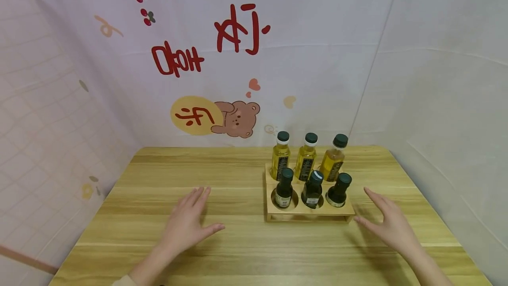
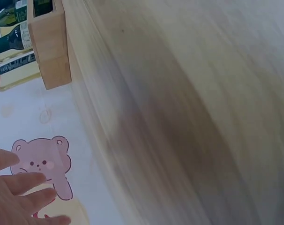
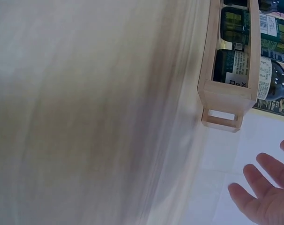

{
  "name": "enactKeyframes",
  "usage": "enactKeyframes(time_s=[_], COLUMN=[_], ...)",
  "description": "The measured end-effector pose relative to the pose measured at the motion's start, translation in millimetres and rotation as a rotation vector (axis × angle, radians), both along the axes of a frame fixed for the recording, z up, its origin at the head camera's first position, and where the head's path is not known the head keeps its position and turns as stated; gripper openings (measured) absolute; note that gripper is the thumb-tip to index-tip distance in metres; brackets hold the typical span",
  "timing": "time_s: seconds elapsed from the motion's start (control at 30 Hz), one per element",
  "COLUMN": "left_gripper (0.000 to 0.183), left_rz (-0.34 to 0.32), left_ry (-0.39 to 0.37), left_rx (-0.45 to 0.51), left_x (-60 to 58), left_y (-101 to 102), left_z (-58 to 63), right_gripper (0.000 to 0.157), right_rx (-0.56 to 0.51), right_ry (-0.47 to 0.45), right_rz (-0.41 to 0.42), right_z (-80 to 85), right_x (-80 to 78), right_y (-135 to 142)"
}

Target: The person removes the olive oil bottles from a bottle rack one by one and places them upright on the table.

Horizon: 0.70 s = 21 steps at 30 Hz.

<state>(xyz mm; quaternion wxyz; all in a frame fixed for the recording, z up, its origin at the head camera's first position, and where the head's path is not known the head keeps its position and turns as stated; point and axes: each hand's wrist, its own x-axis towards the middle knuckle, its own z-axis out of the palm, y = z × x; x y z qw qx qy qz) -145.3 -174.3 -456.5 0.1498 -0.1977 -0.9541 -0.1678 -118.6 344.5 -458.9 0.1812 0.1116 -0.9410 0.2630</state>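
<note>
We see six bottles (image 1: 306, 162) slotted into the rack (image 1: 299, 212) on the desk (image 1: 238, 255), likely to keep them steady; left hand (image 1: 186, 224) well left of it, right hand (image 1: 388, 225) just right, both splayed, gripping nothing.

Soft even light, faint shadows on table (image 1: 246, 250); dimmer, hazier wrist views

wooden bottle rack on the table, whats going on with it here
A person has both hands open and holds nothing. The left hand is over to the left of the wooden bottle rack; the right hand is close to its right end. The rack stands on the table, with three bottles of yellowish liquid behind three dark bottles, all in its slots.
</note>
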Motion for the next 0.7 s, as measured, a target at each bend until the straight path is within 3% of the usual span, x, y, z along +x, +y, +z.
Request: enactKeyframes(time_s=[0.3, 0.53, 0.7], left_gripper=[0.102, 0.103, 0.103], left_rz=[-0.020, -0.002, 0.008], left_ry=[-0.061, -0.134, -0.126], left_rx=[0.179, 0.293, 0.325], left_x=[-0.1, 1.5, 2.6], left_y=[13, 23, 27], left_z=[-1.5, 0.9, 0.7], right_gripper=[0.078, 0.079, 0.079], right_rx=[-0.203, -0.251, -0.299], right_ry=[-0.206, -0.290, -0.345], right_rz=[-0.028, -0.059, -0.059], right_z=[8.1, 5.9, 1.9], right_x=[-3.6, -7.1, -8.1], right_y=[-2, -2, -5])
